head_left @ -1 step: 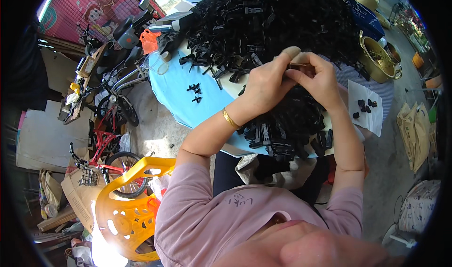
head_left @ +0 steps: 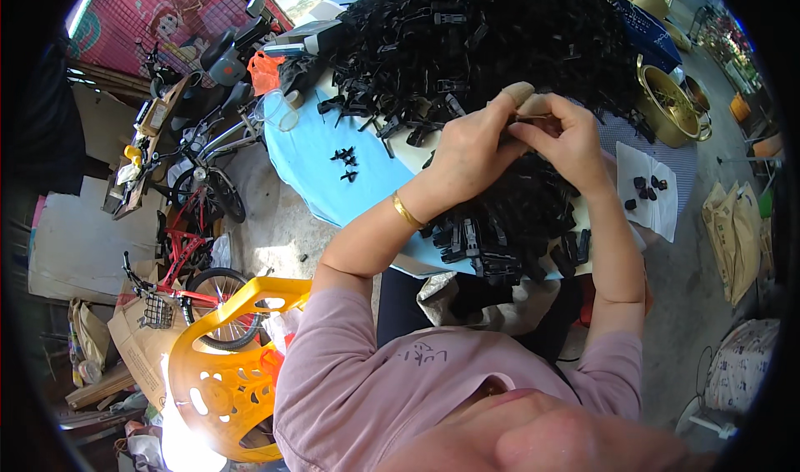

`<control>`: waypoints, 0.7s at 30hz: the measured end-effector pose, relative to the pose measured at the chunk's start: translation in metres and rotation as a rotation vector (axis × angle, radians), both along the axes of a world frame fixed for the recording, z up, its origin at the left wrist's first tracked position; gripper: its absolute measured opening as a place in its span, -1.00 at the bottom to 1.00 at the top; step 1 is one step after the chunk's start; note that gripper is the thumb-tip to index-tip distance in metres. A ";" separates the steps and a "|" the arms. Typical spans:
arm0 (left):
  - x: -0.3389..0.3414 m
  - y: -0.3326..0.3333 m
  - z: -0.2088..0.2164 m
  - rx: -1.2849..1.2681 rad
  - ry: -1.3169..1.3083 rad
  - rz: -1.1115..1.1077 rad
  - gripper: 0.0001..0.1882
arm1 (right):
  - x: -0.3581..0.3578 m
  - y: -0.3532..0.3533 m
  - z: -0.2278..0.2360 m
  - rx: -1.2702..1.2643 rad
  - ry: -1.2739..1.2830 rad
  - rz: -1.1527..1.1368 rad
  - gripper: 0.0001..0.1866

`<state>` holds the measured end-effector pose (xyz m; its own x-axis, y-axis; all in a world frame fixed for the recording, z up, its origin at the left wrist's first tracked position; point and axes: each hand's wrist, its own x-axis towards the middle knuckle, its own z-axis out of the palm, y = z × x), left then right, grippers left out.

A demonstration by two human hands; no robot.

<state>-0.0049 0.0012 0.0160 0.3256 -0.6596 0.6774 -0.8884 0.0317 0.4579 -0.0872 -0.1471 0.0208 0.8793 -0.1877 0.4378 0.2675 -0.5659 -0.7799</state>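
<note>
My left hand (head_left: pixel 472 155) and my right hand (head_left: pixel 568 145) meet above the table, thumbs and fingers pinched close together. Whatever they hold is hidden behind the fingers. Beige coverings wrap some fingertips, and a gold bangle (head_left: pixel 407 210) circles my left wrist. Beyond the hands rises a large heap of black plastic clip-like parts (head_left: pixel 492 43). Under them, toward my lap, lies a smaller pile of similar black parts (head_left: pixel 492 243). A few tiny black pieces (head_left: pixel 344 157) rest on the blue sheet (head_left: pixel 312 184) at left.
White paper (head_left: pixel 658 218) with several dark lumps lies at the table's right, near a brass-coloured pot (head_left: pixel 667 105). A clear cup (head_left: pixel 283 114) stands on the left edge. A yellow plastic chair (head_left: pixel 225 389) and a red bicycle (head_left: pixel 187 251) are at left; brown sacks (head_left: pixel 733 239) stand at right.
</note>
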 end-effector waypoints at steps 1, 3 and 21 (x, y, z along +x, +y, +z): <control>0.003 0.002 0.001 -0.001 0.002 0.000 -0.22 | 0.000 -0.003 0.000 0.029 -0.040 0.030 -0.77; 0.011 0.010 0.012 -0.093 0.362 -0.396 -0.24 | 0.000 -0.008 0.000 0.056 -0.080 0.059 -0.78; 0.041 0.016 0.010 0.125 1.378 -0.970 -0.54 | -0.005 -0.004 0.006 0.110 -0.147 0.287 -0.81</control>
